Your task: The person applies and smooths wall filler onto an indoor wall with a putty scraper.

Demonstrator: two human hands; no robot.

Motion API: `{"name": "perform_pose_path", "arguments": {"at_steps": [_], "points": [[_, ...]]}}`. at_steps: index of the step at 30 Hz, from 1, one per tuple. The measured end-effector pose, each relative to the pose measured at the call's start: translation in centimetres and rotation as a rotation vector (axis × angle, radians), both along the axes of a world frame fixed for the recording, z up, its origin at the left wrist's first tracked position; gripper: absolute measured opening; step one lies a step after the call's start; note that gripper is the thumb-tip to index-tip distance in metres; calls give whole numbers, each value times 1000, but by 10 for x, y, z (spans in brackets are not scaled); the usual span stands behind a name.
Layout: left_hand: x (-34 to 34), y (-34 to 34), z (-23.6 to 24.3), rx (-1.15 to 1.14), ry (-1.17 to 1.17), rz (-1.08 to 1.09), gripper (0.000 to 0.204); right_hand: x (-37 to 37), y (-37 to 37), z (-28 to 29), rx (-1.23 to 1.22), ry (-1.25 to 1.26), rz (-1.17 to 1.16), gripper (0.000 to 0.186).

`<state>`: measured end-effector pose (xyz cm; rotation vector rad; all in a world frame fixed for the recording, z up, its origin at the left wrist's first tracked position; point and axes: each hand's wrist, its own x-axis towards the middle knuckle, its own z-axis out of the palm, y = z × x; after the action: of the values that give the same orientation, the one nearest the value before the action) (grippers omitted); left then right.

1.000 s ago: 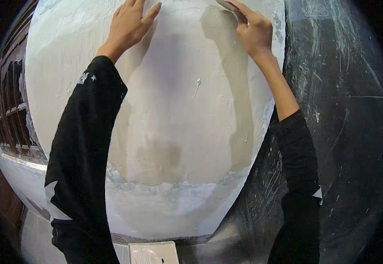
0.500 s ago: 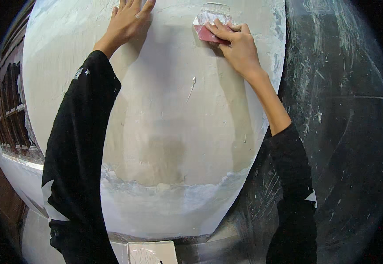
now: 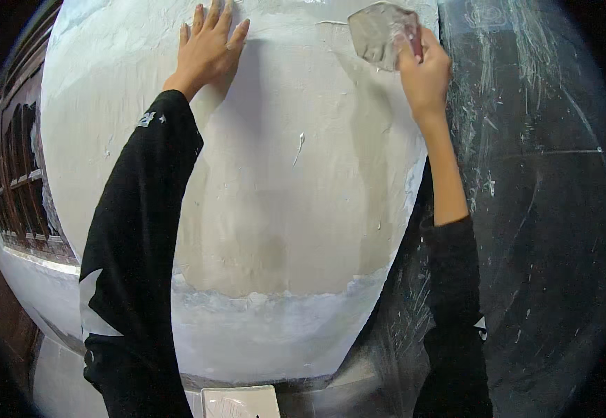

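Note:
My right hand (image 3: 426, 80) grips a putty knife (image 3: 374, 33) by its red handle, near the upper right of a pale wall (image 3: 282, 209). Its broad blade is turned flat towards me, smeared with putty. Whether its edge touches the wall I cannot tell. My left hand (image 3: 210, 49) rests palm down on the wall at the upper left, fingers spread and holding nothing. Cream putty coats most of the wall between my arms. A small raised streak of putty (image 3: 298, 148) stands out in the middle.
Below the wall, at the bottom edge of the picture, is a whitish square tray (image 3: 266, 400) with putty in it. A dark, white-streaked panel (image 3: 539, 209) stands along the right. On the left is a brown barred window (image 3: 26, 167).
My right hand has moved right and turned the putty knife, so the blade now points left and faces me. My left hand has shifted slightly down and stays spread on the wall.

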<state>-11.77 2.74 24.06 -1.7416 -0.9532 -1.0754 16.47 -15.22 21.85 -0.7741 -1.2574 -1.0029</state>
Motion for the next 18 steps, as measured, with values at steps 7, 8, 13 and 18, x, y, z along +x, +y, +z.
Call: {"name": "perform_pose_path", "arguments": {"at_steps": [7, 8, 13, 18], "points": [[9, 12, 6, -80, -178, -229, 70, 2, 77, 56, 24, 177, 478, 31], [9, 13, 7, -97, -165, -230, 69, 3, 84, 59, 80, 188, 344, 30], [0, 11, 4, -127, -26, -46, 65, 38, 53, 61, 104, 173, 160, 31], [12, 5, 10, -122, -53, -77, 63, 13, 62, 56, 189, 38, 210, 32]]}}
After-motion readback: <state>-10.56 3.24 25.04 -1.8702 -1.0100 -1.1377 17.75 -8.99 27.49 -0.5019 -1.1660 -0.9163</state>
